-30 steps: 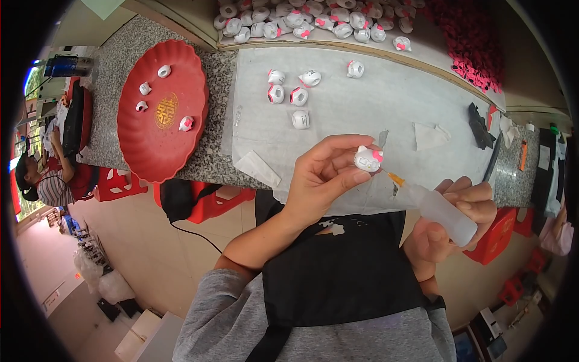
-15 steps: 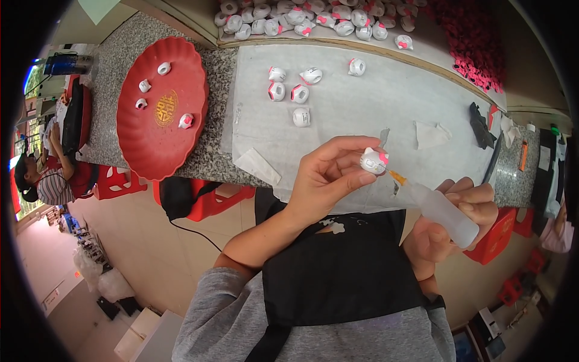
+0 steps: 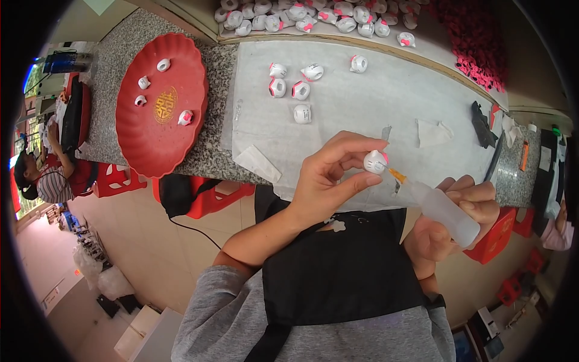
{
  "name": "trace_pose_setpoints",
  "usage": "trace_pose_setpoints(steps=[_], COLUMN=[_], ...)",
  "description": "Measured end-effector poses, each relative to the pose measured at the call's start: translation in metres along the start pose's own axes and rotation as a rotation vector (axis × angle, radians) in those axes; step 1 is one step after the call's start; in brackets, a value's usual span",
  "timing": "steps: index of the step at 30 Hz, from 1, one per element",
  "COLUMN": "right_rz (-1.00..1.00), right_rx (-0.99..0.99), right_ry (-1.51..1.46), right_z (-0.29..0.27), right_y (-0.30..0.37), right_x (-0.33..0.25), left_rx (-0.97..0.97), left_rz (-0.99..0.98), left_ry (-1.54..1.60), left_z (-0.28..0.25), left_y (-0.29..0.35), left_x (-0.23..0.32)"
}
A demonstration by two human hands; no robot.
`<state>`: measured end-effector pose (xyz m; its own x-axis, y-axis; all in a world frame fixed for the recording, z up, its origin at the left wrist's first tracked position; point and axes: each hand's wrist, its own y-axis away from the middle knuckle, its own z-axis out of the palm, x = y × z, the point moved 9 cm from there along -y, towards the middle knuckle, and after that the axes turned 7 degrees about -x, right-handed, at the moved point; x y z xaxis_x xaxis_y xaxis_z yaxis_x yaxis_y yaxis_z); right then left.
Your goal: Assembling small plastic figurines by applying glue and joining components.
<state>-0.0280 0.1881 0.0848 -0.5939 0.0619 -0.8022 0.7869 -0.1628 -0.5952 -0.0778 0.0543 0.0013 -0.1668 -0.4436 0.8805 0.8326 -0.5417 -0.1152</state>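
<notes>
Between the thumb and fingers of my left hand (image 3: 335, 175) is a small white cat-head figure (image 3: 375, 161) with a pink bow, held above the near edge of the paper-covered bench. My right hand (image 3: 449, 220) wraps round a translucent squeeze bottle (image 3: 445, 211). Its orange needle tip (image 3: 396, 175) points at the right side of the cat head; whether it touches I cannot tell. Farther off, several more cat heads (image 3: 302, 113) lie on the white paper (image 3: 374, 96), some with an opening facing up.
A scalloped red tray (image 3: 136, 136) at the left holds several white pieces. Behind a wooden ledge lie many cat heads (image 3: 295, 13) and a heap of pink pieces (image 3: 479, 54). Paper scraps (image 3: 433, 134) and a black cloth (image 3: 482, 125) lie to the right. Another person (image 3: 54, 181) sits far left.
My left hand has turned the cat head, so its pink bow shows less and sits farther round to the right. The bottle is almost where it was.
</notes>
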Motion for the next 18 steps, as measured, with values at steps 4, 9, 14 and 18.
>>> trace_pose_setpoints(steps=[4,9,14,18], right_rz=[0.020,0.068,0.081,0.071], right_rx=[-0.036,-0.072,-0.060,-0.065], right_ry=[0.011,0.016,0.056,0.009], right_z=[0.0019,0.0045,0.0020,0.0006], right_y=[-0.0013,-0.0009,-0.0015,-0.0012], right_x=[-0.0007,0.0013,0.0024,0.0036], left_rx=[-0.008,0.001,0.009,0.015], left_rz=[0.002,-0.005,-0.012,-0.009], left_ry=[-0.006,-0.005,-0.026,-0.027], left_z=[0.0015,0.0002,-0.0005,-0.0008], left_y=[0.0000,0.0005,-0.0006,-0.0013], left_x=[-0.0007,-0.0031,-0.0031,-0.0041])
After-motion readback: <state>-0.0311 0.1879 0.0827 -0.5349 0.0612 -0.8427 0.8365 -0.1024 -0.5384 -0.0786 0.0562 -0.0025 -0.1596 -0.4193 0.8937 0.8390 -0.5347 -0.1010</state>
